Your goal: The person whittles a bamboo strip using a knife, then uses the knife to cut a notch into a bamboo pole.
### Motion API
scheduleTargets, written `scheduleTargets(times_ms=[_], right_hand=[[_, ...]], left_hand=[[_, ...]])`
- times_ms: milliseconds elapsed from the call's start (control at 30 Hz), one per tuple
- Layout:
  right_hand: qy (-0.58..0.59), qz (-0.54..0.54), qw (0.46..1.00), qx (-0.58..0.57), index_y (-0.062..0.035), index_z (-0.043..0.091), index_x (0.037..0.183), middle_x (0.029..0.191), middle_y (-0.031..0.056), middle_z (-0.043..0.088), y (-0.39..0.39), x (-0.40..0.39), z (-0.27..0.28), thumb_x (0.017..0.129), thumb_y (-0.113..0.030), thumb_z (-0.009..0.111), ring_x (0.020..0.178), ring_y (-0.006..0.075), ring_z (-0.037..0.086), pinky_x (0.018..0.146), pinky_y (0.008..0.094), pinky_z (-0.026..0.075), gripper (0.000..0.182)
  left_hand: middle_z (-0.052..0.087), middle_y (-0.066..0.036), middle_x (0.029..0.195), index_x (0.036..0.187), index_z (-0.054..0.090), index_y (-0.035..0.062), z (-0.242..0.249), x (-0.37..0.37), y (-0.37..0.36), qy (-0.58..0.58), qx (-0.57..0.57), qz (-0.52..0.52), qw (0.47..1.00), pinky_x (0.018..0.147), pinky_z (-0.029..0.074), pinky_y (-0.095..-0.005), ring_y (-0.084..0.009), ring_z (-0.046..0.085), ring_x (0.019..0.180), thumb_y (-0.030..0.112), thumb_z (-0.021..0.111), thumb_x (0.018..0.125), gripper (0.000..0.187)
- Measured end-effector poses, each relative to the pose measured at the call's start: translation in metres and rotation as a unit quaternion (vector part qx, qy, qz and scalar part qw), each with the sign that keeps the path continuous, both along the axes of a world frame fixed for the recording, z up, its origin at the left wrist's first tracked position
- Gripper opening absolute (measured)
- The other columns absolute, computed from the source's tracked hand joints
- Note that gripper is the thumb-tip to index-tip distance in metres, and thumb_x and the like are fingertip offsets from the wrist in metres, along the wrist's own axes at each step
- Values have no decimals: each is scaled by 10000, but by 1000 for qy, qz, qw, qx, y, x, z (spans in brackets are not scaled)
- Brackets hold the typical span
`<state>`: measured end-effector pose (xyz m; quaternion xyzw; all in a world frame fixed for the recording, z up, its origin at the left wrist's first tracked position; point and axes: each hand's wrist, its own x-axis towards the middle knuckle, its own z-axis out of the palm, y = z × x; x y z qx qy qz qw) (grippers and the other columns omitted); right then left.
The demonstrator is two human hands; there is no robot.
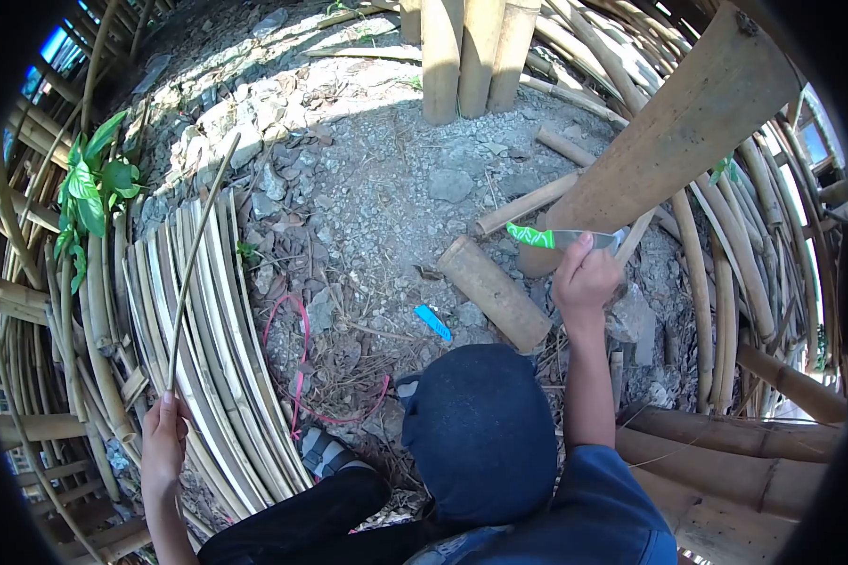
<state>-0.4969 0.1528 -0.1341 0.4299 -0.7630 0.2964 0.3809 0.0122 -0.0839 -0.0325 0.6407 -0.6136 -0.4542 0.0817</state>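
My left hand, low on the left, is closed around the lower end of a long, thin bamboo stick. The stick slants up and away over a row of split bamboo strips. On the right, my right hand is closed in a fist on a knife. One end of the knife is green with a white pattern, and its grey part runs behind the thumb. The fingers hide just where the grip lies. Beyond the knife leans a thick bamboo pole.
A short bamboo piece and a blue object lie on the gravel. Pink string trails near the strips. A dark cap blocks the lower middle. Bamboo posts stand at the back; thick poles lie lower right.
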Motion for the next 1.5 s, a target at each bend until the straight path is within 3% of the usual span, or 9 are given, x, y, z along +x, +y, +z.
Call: scheduleTargets(times_ms=[533, 667, 767, 1000, 1100, 1200, 1300, 1367, 1500], right_hand=[[-113, -3, 978, 176, 0, 562, 699, 610, 195, 580, 1, 8, -103, 979, -88, 533, 497, 401, 568, 487, 505, 439, 295], [-136, -70, 980, 127, 7, 549, 678, 593, 189, 563, 15, 12, -50, 1012, -123, 508, 466, 338, 547, 490, 472, 426, 361], [-458, 64, 883, -85, -50, 499, 733, 622, -26, 455, 18, 7, -11, 1097, -248, 425, 552, 73, 398, 497, 292, 330, 421], [-522, 207, 815, -141, -47, 523, 827, 702, -7, 515, 23, 27, 55, 1101, -271, 400, 585, 62, 452, 526, 237, 350, 375], [-388, 294, 858, -165, 16, 598, 979, 960, 110, 595, -6, 28, 96, 1104, -306, 348, 854, 155, 570, 801, 341, 500, 427], [-570, 442, 579, -380, 5, 537, 1092, 888, 100, 554, -51, 56, 157, 1112, -370, 330, 819, 210, 574, 793, 423, 525, 428], [-638, 451, 520, -346, -12, 517, 1044, 838, 63, 525, -75, 54, 186, 1101, -408, 381, 734, 174, 553, 705, 358, 513, 422], [-716, 618, 297, -131, -36, 503, 1053, 828, 50, 529, -88, 43, 193, 1092, -412, 419, 689, 153, 529, 658, 309, 487, 387], [-847, 488, 213, 18, -58, 499, 1145, 851, 65, 529, -125, 88, 213, 1102, -353, 408, 662, 150, 523, 629, 306, 494, 311]], left_hand=[[334, 93, 603, 848, 558, 96, 7, 2, 1, -4, -9, -11, 1000, 439, 195, -232, -25, 264, 485, 433, 382, 1102, 457], [349, 88, 602, 840, 562, 90, 14, -6, 6, 0, -17, 11, 1000, 434, 199, -236, -26, 272, 479, 416, 377, 1106, 459], [375, 77, 602, 841, 569, 83, 10, 1, 0, 13, -21, 2, 1000, 436, 218, -229, -28, 292, 477, 425, 383, 1103, 469], [408, 44, 602, 826, 574, 61, 12, 6, -1, 17, -49, -32, 998, 472, 281, -253, -58, 351, 503, 425, 378, 1101, 497], [422, 22, 628, 834, 593, 39, 15, 9, 2, 29, -58, -64, 996, 540, 331, -278, -88, 386, 572, 428, 391, 1091, 508], [466, -4, 659, 854, 605, 15, 34, 1, 14, 26, -78, -76, 994, 595, 372, -308, -115, 415, 616, 419, 403, 1087, 508], [470, -11, 657, 858, 606, 3, 30, 9, 16, 47, -96, -84, 991, 605, 384, -324, -122, 429, 625, 415, 412, 1086, 509], [462, -6, 641, 862, 610, 2, 31, 10, 17, 70, -109, -109, 986, 588, 384, -329, -118, 427, 605, 417, 417, 1086, 509], [447, -2, 603, 885, 632, -2, 46, 5, 22, 80, -95, -102, 987, 546, 374, -336, -119, 397, 550, 411, 406, 1091, 514]])
